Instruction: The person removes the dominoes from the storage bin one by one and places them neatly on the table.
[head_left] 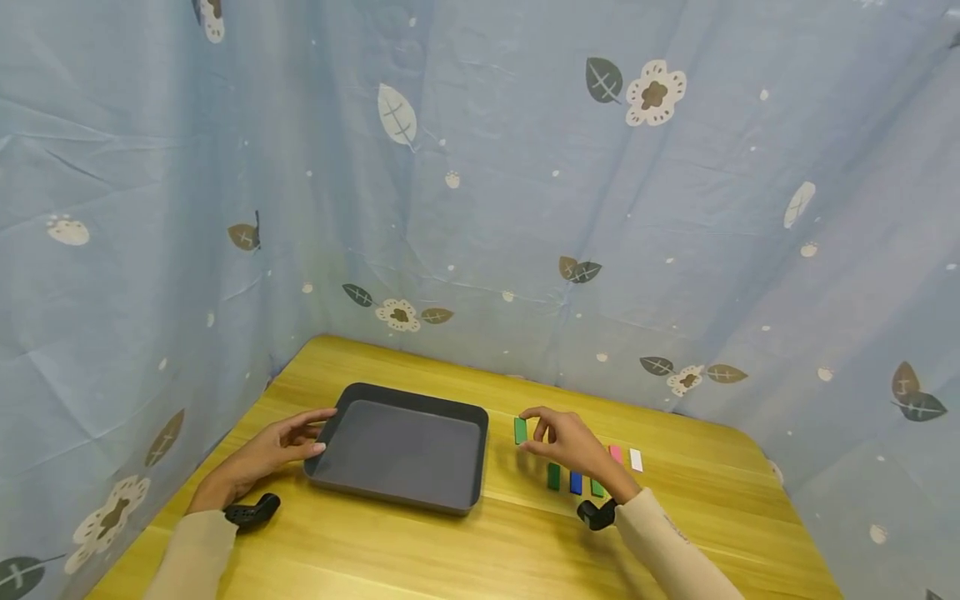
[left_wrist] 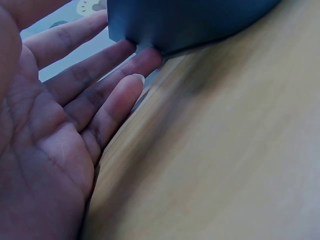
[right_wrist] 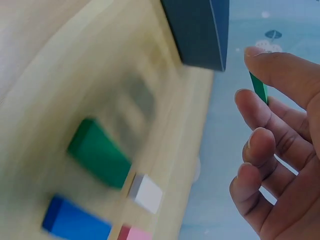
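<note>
My right hand (head_left: pixel 564 437) pinches a flat green block (head_left: pixel 521 431) between thumb and fingertips, raised over the table just right of a dark grey tray (head_left: pixel 471 497). In the right wrist view only a thin strip of this block (right_wrist: pixel 259 88) shows between the digits. My left hand (head_left: pixel 273 450) is at the tray's left side. Its fingers are fairly straight, and the fingertips (left_wrist: pixel 131 92) lie against or right by the tray's outer wall (left_wrist: pixel 185 25).
Below and right of my right hand lie a dark green block (head_left: pixel 553 476), a blue block (head_left: pixel 576 482), another green block (head_left: pixel 597 488), a pink block (head_left: pixel 616 453) and a white block (head_left: pixel 636 460). A patterned blue curtain (head_left: pixel 495 225) borders the wooden table (head_left: pixel 360 554).
</note>
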